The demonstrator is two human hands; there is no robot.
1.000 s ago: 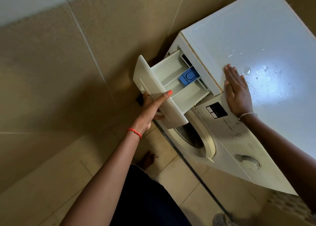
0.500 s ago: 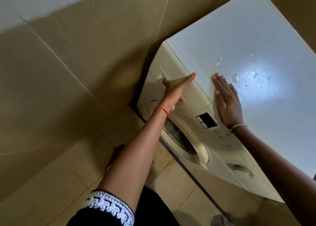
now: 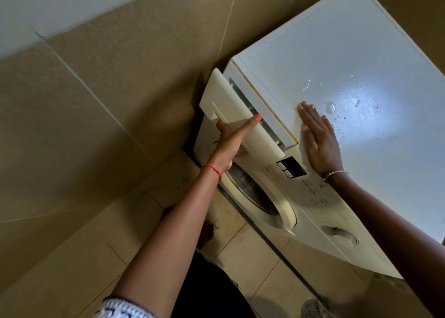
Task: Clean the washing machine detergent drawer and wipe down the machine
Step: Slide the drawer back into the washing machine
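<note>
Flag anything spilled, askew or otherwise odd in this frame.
Liquid droplets and a small puddle sit on the washing machine top, just beyond the right hand resting flat there. The detergent drawer stands slightly out of its slot, held by the left hand, which suits the task. No damage shows.

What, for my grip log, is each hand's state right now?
Left hand: holding the detergent drawer by its front handle, thumb on top.
Right hand: open, flat on the washing machine top.

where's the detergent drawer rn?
Head view, centre: the detergent drawer sticks slightly out of the washing machine front, above the round door; the left hand grips its handle.
</note>
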